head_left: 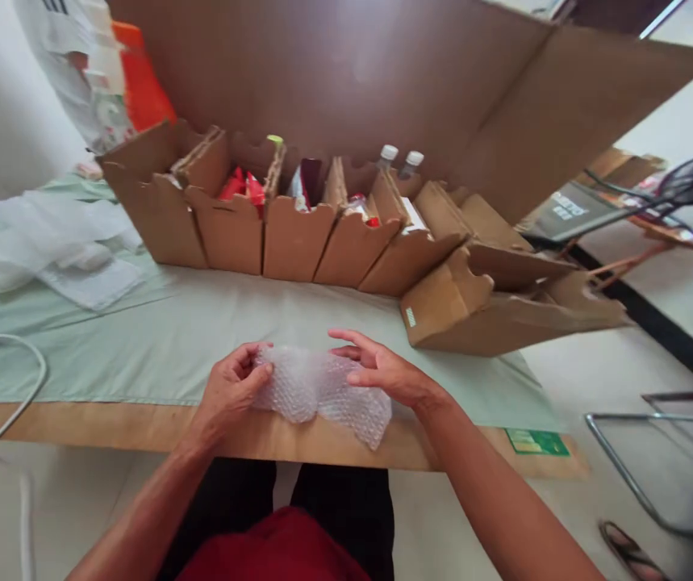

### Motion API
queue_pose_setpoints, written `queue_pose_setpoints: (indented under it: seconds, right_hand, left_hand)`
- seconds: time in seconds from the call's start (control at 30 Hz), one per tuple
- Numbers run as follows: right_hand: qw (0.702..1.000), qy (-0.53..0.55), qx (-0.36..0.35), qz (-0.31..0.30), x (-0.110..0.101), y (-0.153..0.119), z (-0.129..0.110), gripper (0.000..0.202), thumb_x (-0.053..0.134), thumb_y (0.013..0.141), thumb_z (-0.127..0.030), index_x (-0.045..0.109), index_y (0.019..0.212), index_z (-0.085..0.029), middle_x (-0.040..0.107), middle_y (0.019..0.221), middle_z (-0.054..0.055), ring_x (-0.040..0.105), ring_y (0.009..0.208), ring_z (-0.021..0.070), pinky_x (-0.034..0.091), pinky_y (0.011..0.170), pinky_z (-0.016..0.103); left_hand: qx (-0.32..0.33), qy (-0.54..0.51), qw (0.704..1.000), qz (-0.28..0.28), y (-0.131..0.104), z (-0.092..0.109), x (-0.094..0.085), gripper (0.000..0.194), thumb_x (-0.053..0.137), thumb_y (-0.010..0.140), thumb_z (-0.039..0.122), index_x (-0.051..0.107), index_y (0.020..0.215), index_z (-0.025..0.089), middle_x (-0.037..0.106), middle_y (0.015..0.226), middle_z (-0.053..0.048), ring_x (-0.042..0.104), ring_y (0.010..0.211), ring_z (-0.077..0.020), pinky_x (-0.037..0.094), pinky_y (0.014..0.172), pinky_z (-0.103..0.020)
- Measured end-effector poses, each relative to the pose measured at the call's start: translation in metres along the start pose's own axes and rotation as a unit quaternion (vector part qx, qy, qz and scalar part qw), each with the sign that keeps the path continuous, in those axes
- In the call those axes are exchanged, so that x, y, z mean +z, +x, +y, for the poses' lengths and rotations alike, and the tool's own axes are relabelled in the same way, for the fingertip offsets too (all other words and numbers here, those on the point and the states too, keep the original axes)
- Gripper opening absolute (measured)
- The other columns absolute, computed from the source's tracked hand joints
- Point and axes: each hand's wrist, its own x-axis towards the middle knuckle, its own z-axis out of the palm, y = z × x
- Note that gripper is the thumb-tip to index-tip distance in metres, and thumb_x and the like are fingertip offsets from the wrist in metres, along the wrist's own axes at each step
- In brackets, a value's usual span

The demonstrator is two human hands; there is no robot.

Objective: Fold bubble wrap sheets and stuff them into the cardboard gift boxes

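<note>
A sheet of clear bubble wrap (290, 386) is spread in front of me at the table's near edge, its right part hanging over the wooden rim. My left hand (234, 391) pinches its upper left end between thumb and fingers. At the right end is my right hand (390, 371), its index finger stretched out and its thumb apart, above the wrap. The thumb overlaps the wrap in view; whether it touches the wrap is hard to tell. No object shows inside the wrap.
Behind stand several cardboard bins (228, 234) holding packets and bottles. An angled cardboard box (448, 303) stands to the right. More clear plastic wrapping (73, 242) lies at left, near a white cable (37, 355). A green label (538, 442) sits on the wooden edge.
</note>
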Motion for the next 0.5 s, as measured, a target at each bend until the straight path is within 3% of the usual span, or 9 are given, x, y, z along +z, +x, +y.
queue_pose_setpoints:
  seconds: [0.07, 0.1, 0.2, 0.3, 0.4, 0.5]
  right_hand:
    - [0.999, -0.048, -0.006, 0.010, -0.009, -0.018, 0.011, 0.086, 0.082, 0.071, -0.030, 0.049, 0.150, -0.027, 0.074, 0.112, 0.005, 0.070, 0.097, 0.0202, 0.056, 0.082, 0.033]
    - [0.997, -0.076, -0.010, 0.022, -0.012, -0.026, 0.016, 0.082, 0.078, 0.074, -0.026, 0.048, 0.151, -0.027, 0.074, 0.105, 0.003, 0.070, 0.091, 0.0192, 0.056, 0.078, 0.032]
    - [0.984, -0.139, -0.035, 0.101, -0.018, -0.038, 0.025, 0.064, 0.067, 0.080, -0.021, 0.058, 0.143, -0.026, 0.067, 0.079, -0.003, 0.062, 0.068, 0.0149, 0.051, 0.063, 0.026]
    - [0.958, -0.195, -0.057, 0.200, -0.029, -0.029, 0.030, 0.057, 0.067, 0.082, -0.028, 0.061, 0.139, -0.022, 0.059, 0.066, -0.006, 0.054, 0.057, 0.0131, 0.045, 0.055, 0.025]
    - [0.909, -0.273, -0.077, 0.304, -0.044, -0.013, 0.036, 0.054, 0.070, 0.079, -0.031, 0.066, 0.131, -0.018, 0.067, 0.075, -0.001, 0.058, 0.061, 0.0156, 0.048, 0.062, 0.030]
    - [0.866, -0.312, -0.084, 0.380, -0.053, -0.010, 0.041, 0.049, 0.065, 0.080, -0.029, 0.068, 0.128, -0.019, 0.073, 0.100, 0.009, 0.064, 0.076, 0.0217, 0.050, 0.079, 0.040]
  left_hand:
    - [0.015, 0.020, 0.999, 0.025, 0.001, -0.002, 0.010, 0.055, 0.077, 0.070, 0.050, 0.065, 0.112, 0.017, 0.069, 0.089, -0.001, 0.062, 0.076, -0.0160, 0.048, 0.068, -0.027]
    - [0.023, 0.035, 0.998, 0.036, 0.001, -0.002, 0.012, 0.059, 0.076, 0.070, 0.050, 0.063, 0.117, 0.017, 0.066, 0.085, 0.001, 0.060, 0.073, -0.0149, 0.047, 0.066, -0.026]
    - [0.058, 0.116, 0.990, 0.052, 0.005, 0.002, 0.009, 0.069, 0.075, 0.072, 0.049, 0.057, 0.129, 0.015, 0.057, 0.075, 0.005, 0.054, 0.065, -0.0131, 0.042, 0.060, -0.025]
    - [0.097, 0.257, 0.960, 0.053, 0.013, 0.009, 0.003, 0.066, 0.068, 0.079, 0.049, 0.057, 0.135, 0.016, 0.057, 0.074, 0.005, 0.053, 0.063, -0.0139, 0.042, 0.061, -0.027]
    - [0.125, 0.420, 0.895, 0.080, 0.024, 0.015, -0.003, 0.059, 0.063, 0.084, 0.046, 0.059, 0.135, 0.018, 0.064, 0.082, 0.000, 0.058, 0.067, -0.0178, 0.046, 0.069, -0.033]
    - [0.175, 0.489, 0.845, 0.127, 0.029, 0.017, -0.012, 0.056, 0.059, 0.089, 0.046, 0.058, 0.137, 0.018, 0.068, 0.112, -0.010, 0.066, 0.087, -0.0251, 0.052, 0.077, -0.039]
